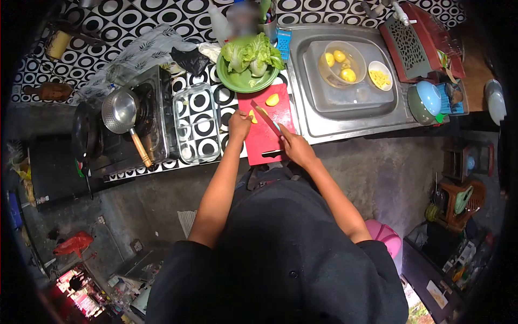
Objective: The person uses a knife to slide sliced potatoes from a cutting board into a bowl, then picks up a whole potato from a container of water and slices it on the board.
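L hand [240,124] pinching yellow pc [252,116], R hand [294,146] gripping knife [266,118], on red board [264,132]; bowl [248,82] behind, glass dish [197,124] L, sink [345,97] R.

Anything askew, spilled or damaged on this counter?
Red cutting board: its near end seems to jut past the edge of the tiled counter, odd with the right hand using a knife on it. No spill or damage visible.

Metal saucepan [120,110] with wooden handle rests on stove [158,116]. Black plastic bag [190,60] lies on counter [225,98].
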A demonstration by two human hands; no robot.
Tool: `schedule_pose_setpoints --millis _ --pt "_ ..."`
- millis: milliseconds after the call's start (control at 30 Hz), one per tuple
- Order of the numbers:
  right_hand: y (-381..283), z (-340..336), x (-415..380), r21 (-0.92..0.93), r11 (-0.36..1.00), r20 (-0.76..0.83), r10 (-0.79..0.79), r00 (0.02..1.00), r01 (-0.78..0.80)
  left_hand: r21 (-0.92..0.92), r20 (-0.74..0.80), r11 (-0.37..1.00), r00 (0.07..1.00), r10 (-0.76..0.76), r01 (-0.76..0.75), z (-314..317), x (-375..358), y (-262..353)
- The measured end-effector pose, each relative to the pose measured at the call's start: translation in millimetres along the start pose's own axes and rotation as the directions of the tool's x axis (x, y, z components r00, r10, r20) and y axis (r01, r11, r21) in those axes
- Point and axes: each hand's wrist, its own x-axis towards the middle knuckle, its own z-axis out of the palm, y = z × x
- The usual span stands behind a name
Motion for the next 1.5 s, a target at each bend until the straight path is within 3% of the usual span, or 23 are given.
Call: schedule_pose_setpoints --millis 33,133,333,433,533,633,733,833,1267,1433,1500 --pt "3 0 0 0.016 1.0 -0.002 -0.017 1.0 0.017 0.067 -0.042 0.996 0.997 0.063 -0.061 0 -4 5" --pt "10 -7 -5 0.081 0.995 -0.019 -0.055 0.998 0.056 0.058 -0.043 0.998 0.999 0.013 -0.01 2 -8 13" --pt "4 -34 -17 0.181 0.983 0.032 -0.004 0.999 -0.002 -0.076 -0.006 0.988 0.991 -0.132 0.131 5 -7 11" --pt "10 -37 -21 0.226 0.974 0.015 -0.036 0.999 0.031 -0.138 0.025 0.986 0.995 -0.095 0.098 5 -8 3" --pt "11 -47 -26 0.248 0.969 0.034 -0.017 0.999 0.008 0.094 -0.106 0.982 0.979 0.172 -0.162 8 -15 -2" --pt "18 -53 -29 0.255 0.967 0.071 0.008 0.997 -0.026 0.241 -0.094 0.947 0.967 0.239 -0.211 8 -28 10" --pt "23 -59 -28 0.27 0.962 0.101 0.023 0.995 -0.05 0.189 -0.111 0.976 0.985 0.131 -0.109 14 -31 11" --pt "26 -69 -29 0.277 0.959 0.112 0.03 0.993 -0.061 0.267 -0.166 0.949 0.963 0.213 -0.164 18 -40 17" --pt "56 -67 -34 0.259 0.964 0.03 -0.074 0.997 0.064 0.205 -0.233 0.957 0.939 0.254 -0.208 30 -71 26" --pt "52 -73 -38 0.274 0.961 0.129 -0.015 0.992 -0.021 0.074 -0.199 0.986 0.966 0.164 -0.152 34 -76 30" --pt "52 -74 -39 0.268 0.963 0.145 -0.013 0.989 -0.026 0.071 -0.219 0.981 0.956 0.192 -0.181 37 -78 29"
